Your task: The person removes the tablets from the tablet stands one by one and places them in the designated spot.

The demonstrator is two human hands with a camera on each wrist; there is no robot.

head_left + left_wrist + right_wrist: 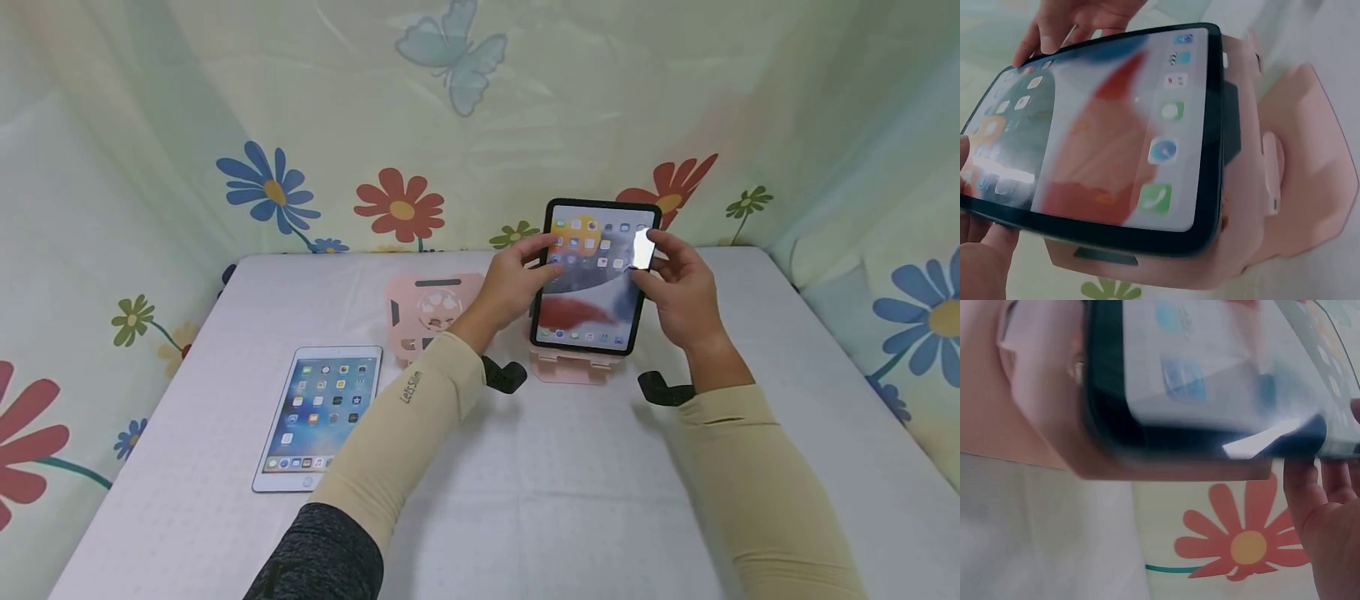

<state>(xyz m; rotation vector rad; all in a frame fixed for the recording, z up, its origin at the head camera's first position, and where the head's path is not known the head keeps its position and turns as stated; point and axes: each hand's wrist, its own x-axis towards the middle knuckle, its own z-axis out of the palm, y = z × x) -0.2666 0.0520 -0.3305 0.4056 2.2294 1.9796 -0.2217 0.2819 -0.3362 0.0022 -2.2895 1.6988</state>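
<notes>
Heathered dark sleeve; hands clamped on glossy, round-cornered tablet, angular pink stand behind.

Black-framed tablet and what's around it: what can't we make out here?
Black-framed rectangular tablet: back faces away, head view; icons blurred, right wrist view.
Pink angular holder: largely covered by that tablet, head view.
White-framed rectangular tablet: lower right corner behind beige fabric sleeve, head view.
Pink slotted panel: lower right behind bare left hand, head view.
Left hand: cut off by left edge, left wrist view.
</notes>
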